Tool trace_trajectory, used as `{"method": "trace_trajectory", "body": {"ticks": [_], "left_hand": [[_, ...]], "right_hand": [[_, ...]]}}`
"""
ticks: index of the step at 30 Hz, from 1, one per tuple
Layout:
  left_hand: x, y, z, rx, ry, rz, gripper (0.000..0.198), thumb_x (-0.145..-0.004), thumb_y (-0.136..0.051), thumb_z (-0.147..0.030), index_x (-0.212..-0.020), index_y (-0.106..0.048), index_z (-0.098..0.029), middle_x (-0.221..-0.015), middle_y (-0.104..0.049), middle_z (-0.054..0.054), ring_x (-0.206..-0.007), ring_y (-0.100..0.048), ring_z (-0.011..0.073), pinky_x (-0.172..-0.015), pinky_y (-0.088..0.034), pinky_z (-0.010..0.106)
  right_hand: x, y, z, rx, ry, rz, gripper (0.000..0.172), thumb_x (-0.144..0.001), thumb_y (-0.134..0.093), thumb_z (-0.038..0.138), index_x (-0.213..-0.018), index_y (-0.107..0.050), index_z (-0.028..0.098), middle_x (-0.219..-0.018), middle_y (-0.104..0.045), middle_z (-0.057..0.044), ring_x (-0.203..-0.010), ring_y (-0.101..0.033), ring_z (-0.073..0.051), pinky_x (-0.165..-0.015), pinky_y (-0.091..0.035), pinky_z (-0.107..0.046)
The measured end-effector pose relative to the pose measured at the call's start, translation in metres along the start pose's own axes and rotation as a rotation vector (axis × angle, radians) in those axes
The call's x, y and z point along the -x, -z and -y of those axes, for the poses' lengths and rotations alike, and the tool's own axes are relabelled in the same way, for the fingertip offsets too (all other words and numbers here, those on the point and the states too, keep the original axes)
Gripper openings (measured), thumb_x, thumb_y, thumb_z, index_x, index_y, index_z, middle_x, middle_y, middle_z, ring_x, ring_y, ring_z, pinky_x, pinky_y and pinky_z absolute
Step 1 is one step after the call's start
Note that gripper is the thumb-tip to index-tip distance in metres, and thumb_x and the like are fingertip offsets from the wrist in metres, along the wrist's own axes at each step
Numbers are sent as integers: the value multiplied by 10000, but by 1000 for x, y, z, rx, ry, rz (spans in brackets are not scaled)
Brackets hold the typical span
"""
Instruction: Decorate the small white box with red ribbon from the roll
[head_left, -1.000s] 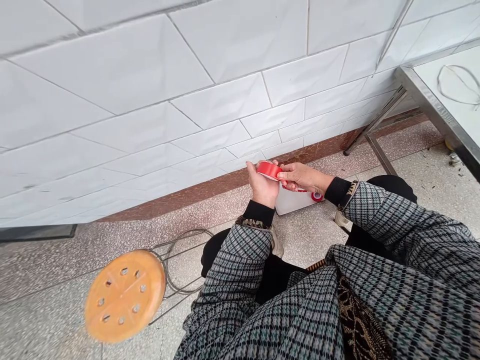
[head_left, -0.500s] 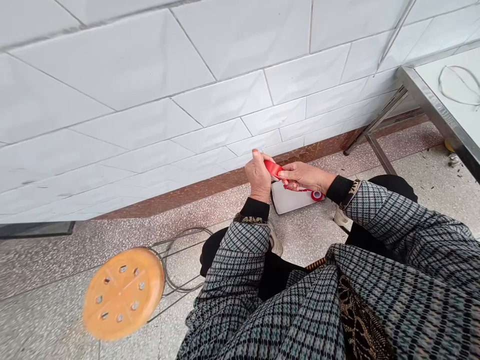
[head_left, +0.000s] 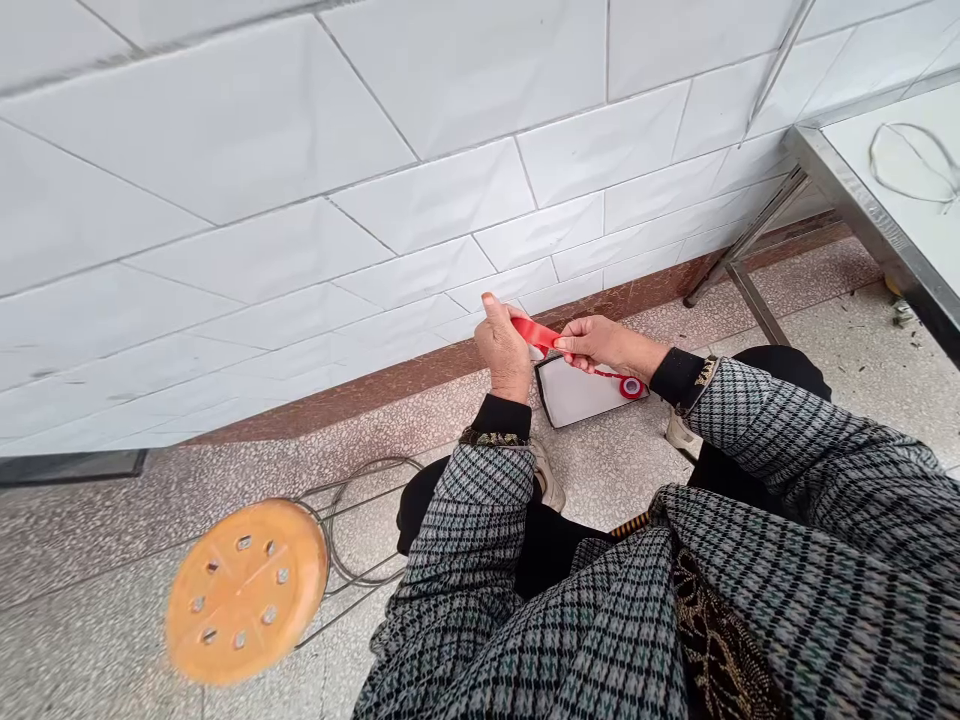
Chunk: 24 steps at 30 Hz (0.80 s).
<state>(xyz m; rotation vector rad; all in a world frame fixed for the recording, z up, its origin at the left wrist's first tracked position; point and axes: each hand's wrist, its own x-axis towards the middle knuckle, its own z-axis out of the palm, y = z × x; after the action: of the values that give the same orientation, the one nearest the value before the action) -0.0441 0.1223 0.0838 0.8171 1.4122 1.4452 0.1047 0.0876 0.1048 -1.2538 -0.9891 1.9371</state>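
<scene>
A band of red tape (head_left: 536, 333) stretches between my two hands, in front of the foot of the tiled wall. My left hand (head_left: 502, 345) is closed around its left end, thumb pointing up; the palm side is hidden. With thumb and fingers, my right hand (head_left: 600, 342) pinches the band's other end. A thin, twisted red strand runs from under my right hand to a small red tape roll (head_left: 631, 388) with a pale core. Behind the roll and below my hands is a flat white rectangular piece (head_left: 581, 395) with dark edges.
An orange round stool (head_left: 247, 590) with metal legs lies on its side at the lower left. At the right stands a metal-framed table (head_left: 847, 175) with a loop of thin wire (head_left: 911, 165) on its top. White wall tiles (head_left: 360, 90) rise ahead.
My left hand has moved slightly left, away from the right hand, and more of the red band shows between them. The view has shifted a little.
</scene>
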Motion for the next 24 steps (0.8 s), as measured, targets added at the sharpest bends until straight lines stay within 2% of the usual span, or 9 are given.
{"method": "trace_trajectory", "body": {"ticks": [4, 9, 14, 20, 24], "left_hand": [[-1, -5, 1, 69, 45, -40, 709, -1024, -438, -692, -501, -487, -217, -464, -428, -12, -390, -403, 106, -430, -298, 279], [-2, -8, 2, 257, 203, -60, 688, -992, -467, -725, -528, -439, -218, -510, -440, -17, -427, -443, 97, -456, -371, 247], [-1, -8, 8, 383, 361, -29, 631, -983, -478, -702, -574, -428, -225, -520, -440, -27, -438, -475, 113, -508, -444, 271], [-1, -9, 13, 405, 308, -45, 628, -933, -498, -768, -616, -418, -231, -541, -452, -29, -469, -502, 122, -550, -465, 279], [-2, -10, 13, 402, 309, -86, 593, -981, -452, -698, -620, -425, -227, -551, -450, -27, -474, -493, 121, -551, -451, 277]], "right_hand": [[0, -5, -1, -21, -33, 12, 372, -1030, -602, 70, -668, -568, 149, -509, -578, 39, -385, -473, -46, -383, -367, -154], [3, -10, 0, -15, -59, -6, 364, -1017, -619, 67, -666, -565, 147, -509, -577, 44, -377, -464, -38, -377, -357, -147], [0, -10, -4, 7, -26, -31, 387, -1025, -617, 77, -650, -557, 151, -501, -560, 44, -386, -465, -41, -381, -364, -148], [-1, -12, -5, -3, -42, -40, 374, -1016, -636, 86, -658, -555, 156, -503, -554, 48, -389, -462, -42, -378, -362, -147], [-2, -12, -5, -5, -21, -56, 368, -1017, -621, 60, -670, -546, 157, -488, -556, 56, -374, -465, -40, -372, -361, -144]]}}
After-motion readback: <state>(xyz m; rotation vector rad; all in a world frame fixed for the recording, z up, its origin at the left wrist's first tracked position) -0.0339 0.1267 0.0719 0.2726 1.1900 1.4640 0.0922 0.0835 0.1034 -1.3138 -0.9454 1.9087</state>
